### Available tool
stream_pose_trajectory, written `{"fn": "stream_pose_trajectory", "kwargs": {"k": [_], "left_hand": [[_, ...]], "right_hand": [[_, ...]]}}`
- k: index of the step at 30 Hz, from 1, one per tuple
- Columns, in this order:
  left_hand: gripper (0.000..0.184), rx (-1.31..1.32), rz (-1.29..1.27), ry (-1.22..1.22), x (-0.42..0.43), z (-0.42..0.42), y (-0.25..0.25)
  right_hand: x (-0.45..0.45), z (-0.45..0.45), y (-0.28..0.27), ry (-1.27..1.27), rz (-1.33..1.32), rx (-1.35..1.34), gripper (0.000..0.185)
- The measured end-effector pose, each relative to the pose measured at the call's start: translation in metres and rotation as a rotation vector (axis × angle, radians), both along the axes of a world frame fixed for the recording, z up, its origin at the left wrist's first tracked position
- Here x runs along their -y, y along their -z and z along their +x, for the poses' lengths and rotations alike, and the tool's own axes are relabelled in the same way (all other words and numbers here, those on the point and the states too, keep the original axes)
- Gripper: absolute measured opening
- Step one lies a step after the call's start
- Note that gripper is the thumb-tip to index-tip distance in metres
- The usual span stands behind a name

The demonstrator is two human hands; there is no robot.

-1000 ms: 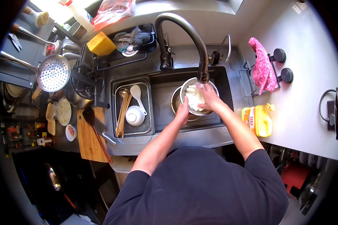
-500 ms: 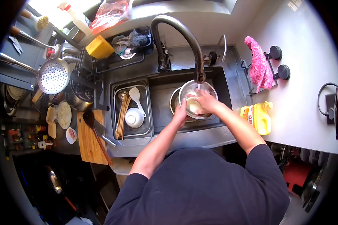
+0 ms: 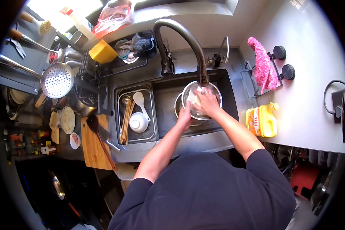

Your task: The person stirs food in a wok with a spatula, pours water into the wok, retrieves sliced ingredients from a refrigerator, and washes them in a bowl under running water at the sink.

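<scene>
A metal bowl is under the faucet, over a second metal bowl in the sink. White pieces lie inside the upper bowl. My left hand grips this bowl by its near left rim. Inside it, my right hand rests on the white pieces with its fingers spread. What lies beneath the right palm is hidden.
Left of the bowls, a drain basket holds a white bowl, a white spoon and chopsticks. A cutting board with a dark ladle lies farther left. A yellow jug and pink cloth are at the right.
My right hand has shifted about inside the bowl, and the white pieces have moved under it. My left hand keeps its grip on the rim. The view has shifted slightly.
</scene>
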State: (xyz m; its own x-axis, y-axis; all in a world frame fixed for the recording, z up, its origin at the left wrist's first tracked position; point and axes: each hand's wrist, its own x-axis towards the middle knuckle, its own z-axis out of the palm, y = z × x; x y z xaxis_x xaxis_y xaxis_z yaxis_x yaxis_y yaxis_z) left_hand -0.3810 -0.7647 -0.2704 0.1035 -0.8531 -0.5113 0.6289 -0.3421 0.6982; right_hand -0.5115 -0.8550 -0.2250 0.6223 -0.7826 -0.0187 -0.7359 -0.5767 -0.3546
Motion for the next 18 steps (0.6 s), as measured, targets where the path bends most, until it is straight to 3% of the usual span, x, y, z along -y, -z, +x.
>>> {"fn": "stream_pose_trajectory", "kwargs": {"k": [2,5,6,9,10,13,14,17,18], "left_hand": [[0.06,0.042,-0.025,0.014,0.002,-0.001,-0.002],[0.058,-0.098,0.022,0.007,-0.001,-0.002,0.002],[0.057,-0.101,0.037,-0.024,-0.002,-0.003,0.001],[0.057,-0.122,-0.003,-0.015,-0.002,-0.002,0.006],[0.057,-0.114,0.002,-0.016,-0.002,-0.003,0.004],[0.057,-0.077,0.0,-0.011,0.002,-0.007,0.0],[0.057,-0.064,-0.003,-0.015,0.001,-0.008,-0.001],[0.057,-0.05,0.033,0.002,-0.003,-0.007,-0.003],[0.057,-0.05,0.051,0.013,-0.005,-0.006,-0.003]], "right_hand": [[0.008,-0.002,0.012,-0.007,0.017,0.067,0.057],[0.035,-0.014,0.037,-0.043,0.297,0.112,0.052],[0.037,-0.014,0.013,0.003,0.375,0.084,0.06],[0.027,-0.027,0.008,0.065,0.33,0.157,0.082],[0.02,-0.024,-0.008,0.04,0.318,0.015,0.105],[0.009,-0.014,-0.025,-0.092,0.161,-0.176,0.114],[0.009,-0.015,-0.018,-0.079,0.086,-0.09,0.098],[0.034,-0.023,0.023,-0.179,0.245,0.142,0.076],[0.031,-0.024,0.016,-0.182,0.154,0.186,0.06]]}}
